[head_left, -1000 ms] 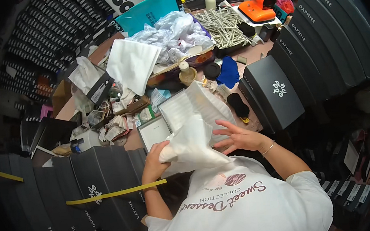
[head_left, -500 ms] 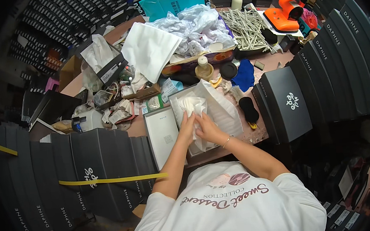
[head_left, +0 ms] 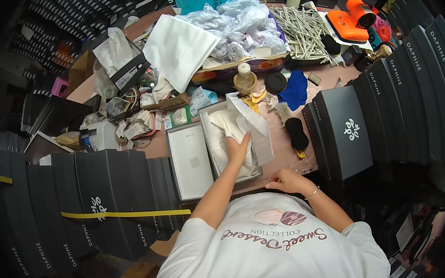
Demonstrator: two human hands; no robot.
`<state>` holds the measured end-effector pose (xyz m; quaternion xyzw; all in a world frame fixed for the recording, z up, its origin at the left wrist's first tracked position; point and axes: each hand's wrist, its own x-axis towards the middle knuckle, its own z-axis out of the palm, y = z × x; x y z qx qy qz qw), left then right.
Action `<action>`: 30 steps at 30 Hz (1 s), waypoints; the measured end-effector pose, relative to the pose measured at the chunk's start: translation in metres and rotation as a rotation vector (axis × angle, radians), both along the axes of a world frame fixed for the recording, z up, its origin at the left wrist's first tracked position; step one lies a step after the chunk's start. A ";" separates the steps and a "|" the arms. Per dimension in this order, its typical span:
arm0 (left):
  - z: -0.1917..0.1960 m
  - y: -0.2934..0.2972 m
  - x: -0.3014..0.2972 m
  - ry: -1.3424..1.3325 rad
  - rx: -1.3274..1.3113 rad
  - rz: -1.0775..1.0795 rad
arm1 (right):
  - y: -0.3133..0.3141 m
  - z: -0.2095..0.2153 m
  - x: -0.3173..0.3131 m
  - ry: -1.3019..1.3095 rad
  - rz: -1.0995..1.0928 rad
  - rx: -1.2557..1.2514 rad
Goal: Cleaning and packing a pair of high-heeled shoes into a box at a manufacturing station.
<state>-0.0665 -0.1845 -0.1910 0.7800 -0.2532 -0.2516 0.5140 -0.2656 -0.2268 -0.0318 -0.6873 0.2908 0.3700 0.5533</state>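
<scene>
An open shoebox (head_left: 215, 163) stands at the table's front, lined with white tissue paper (head_left: 256, 128) that rises over its right side. Inside lies a bundle wrapped in white tissue (head_left: 223, 122); what it wraps is hidden. My left hand (head_left: 238, 151) reaches into the box and grips the bundle, its thumb on the right. Close against the box's left side rests the box lid (head_left: 192, 165), pale inside up. My right hand (head_left: 289, 181) is near the table's front edge, right of the box, its fingers curled with nothing visible in them.
Stacks of dark shoeboxes flank me on the left (head_left: 114, 201) and right (head_left: 346, 128). A black brush (head_left: 297, 134), a blue cloth (head_left: 293, 91) and a jar (head_left: 245, 81) lie beyond. Crumpled paper (head_left: 239, 26), white sticks (head_left: 300, 34) and an orange device (head_left: 350, 24) fill the back.
My right hand has left the white bundle and moved down and right to the table edge. My left hand stays on the bundle, which now lies lower and flatter in the box.
</scene>
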 end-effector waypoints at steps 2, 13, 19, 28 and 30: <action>0.001 0.000 -0.004 0.192 -0.080 0.039 | 0.017 -0.031 -0.016 -0.354 -0.314 -0.313; 0.029 0.002 0.014 0.428 -0.010 0.226 | 0.004 -0.044 -0.003 -0.966 -0.062 -0.676; -0.023 -0.010 0.010 0.589 -0.225 0.491 | 0.007 -0.023 0.013 -0.824 0.309 -0.832; 0.075 0.121 0.026 -0.473 -0.077 0.038 | -0.054 -0.060 0.055 -0.673 -0.477 -0.724; 0.044 0.173 0.032 -0.253 0.256 -0.064 | -0.033 -0.058 0.087 -0.717 -0.185 -1.062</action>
